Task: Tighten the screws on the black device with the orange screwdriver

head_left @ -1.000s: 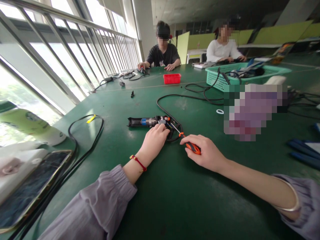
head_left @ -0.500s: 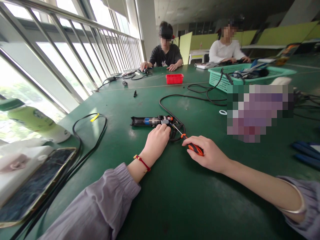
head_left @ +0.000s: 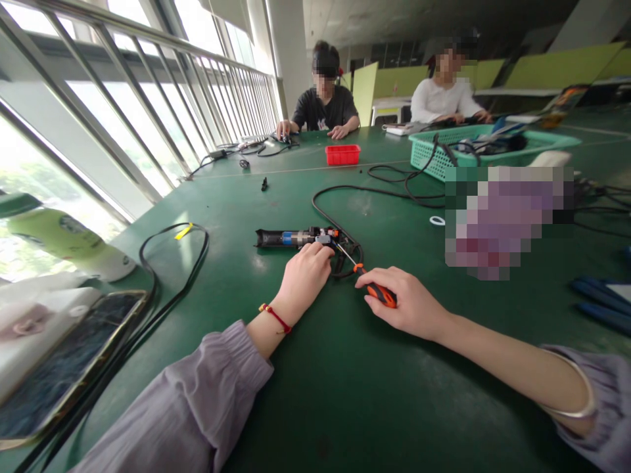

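Observation:
A black cylindrical device (head_left: 287, 238) with a blue band lies on the green table (head_left: 315, 368), its inner parts and wires exposed at the right end. My left hand (head_left: 309, 270) has its fingers closed on that end. In my right hand (head_left: 405, 299) is a screwdriver (head_left: 382, 293) with an orange and black handle. Its shaft points up and left, and the tip meets the exposed parts beside my left fingers; the exact contact point is too small to tell. A black cable (head_left: 340, 187) curves around the device's right end.
A red tray (head_left: 342, 155) and green basket (head_left: 419, 153) stand further back. A phone (head_left: 73, 361), bottle (head_left: 64, 240) and looped cable (head_left: 197, 263) lie left. Blue-handled pliers (head_left: 601, 305) are right. Two people sit across the table.
The whole view has shifted slightly, moving everything a little to the left in the picture. Both hands keep their hold, with no clear movement relative to the device.

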The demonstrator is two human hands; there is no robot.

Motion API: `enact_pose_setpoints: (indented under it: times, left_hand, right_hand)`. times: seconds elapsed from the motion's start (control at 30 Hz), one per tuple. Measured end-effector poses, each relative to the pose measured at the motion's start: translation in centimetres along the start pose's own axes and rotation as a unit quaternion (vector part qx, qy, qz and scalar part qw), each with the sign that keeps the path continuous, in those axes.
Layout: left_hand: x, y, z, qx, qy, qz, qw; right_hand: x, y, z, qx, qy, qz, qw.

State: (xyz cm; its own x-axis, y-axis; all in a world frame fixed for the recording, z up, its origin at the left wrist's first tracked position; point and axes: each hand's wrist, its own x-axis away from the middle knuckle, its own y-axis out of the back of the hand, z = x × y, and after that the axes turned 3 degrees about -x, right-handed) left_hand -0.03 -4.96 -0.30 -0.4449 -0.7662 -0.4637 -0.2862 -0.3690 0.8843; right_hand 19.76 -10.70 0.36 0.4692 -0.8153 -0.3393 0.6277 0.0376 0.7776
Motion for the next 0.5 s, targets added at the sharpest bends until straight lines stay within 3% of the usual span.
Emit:
enact_pose_setpoints:
  times: [0.23,0.5]
  left_hand:
    - [-0.7,0.1,2.3,0.113,0.077,-0.142,0.980]
    - [-1.5,-0.2,2.8,0.090,0.056,-0.131,0.986]
  right_hand:
    - [0.0,0.0,-0.1,-0.013,-0.009,0.009,1.000]
    - [0.0,0.1,0.0,-0.007,-0.007,0.013,1.000]
